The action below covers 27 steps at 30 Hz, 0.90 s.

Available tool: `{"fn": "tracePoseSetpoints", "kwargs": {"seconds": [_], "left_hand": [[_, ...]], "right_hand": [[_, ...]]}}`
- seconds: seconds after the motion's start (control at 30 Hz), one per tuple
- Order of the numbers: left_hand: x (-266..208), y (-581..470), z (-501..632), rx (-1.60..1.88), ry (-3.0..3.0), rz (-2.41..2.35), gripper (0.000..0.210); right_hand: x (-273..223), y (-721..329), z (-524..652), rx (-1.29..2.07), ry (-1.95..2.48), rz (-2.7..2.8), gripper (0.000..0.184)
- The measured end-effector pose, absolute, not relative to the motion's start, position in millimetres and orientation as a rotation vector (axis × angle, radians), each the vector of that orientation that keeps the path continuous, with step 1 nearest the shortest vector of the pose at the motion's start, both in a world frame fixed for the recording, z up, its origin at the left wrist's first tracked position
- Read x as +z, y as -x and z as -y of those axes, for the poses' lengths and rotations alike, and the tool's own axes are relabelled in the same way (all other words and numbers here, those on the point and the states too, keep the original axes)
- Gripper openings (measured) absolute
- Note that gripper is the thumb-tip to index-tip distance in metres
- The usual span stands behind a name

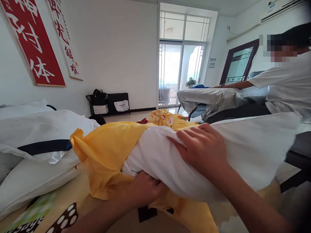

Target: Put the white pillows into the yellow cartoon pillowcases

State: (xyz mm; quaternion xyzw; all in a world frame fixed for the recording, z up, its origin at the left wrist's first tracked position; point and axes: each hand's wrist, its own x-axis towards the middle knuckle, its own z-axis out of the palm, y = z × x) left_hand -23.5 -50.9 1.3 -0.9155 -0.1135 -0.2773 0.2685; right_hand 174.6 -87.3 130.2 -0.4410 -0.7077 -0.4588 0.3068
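A white pillow [252,149] lies across the middle, its left part inside a yellow pillowcase [114,139]. The uncovered end stretches out to the right. My right hand [204,150] is closed on the pillow's upper edge, pinching a fold of the white fabric between thumb and fingers. Lower down, my left hand [148,187] is closed at the pillow's underside, near the opening of the pillowcase. Its fingertips are partly hidden, and loose yellow cloth hangs below it.
White pillows [41,129] are heaped at left on a patterned cover [60,207]. Crumpled yellow printed cloth [165,118] lies beyond my hands. A person in a white shirt [289,84] sits at right by a table with a plastic cover [206,95]. Bags [99,98] stand against the wall.
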Motion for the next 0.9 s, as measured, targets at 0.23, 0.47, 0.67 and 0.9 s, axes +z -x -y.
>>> {"fn": "tracePoseSetpoints", "kwargs": {"seconds": [0.23,0.47,0.67,0.9], "left_hand": [[40,24,74,-1.01,2.57,0.389,0.01],[131,18,37,-0.614,2.478,1.185,0.036],[159,-2,20,-0.315,2.446,1.353,0.021],[169,-30,9,-0.307,2.579,1.216,0.016]], "right_hand": [[65,-188,80,-1.099,1.084,1.907,0.03],[69,-182,115,-1.054,1.064,1.931,0.026],[71,-174,121,-1.019,0.991,2.01,0.02],[107,-154,114,-0.733,0.948,2.048,0.02]]}}
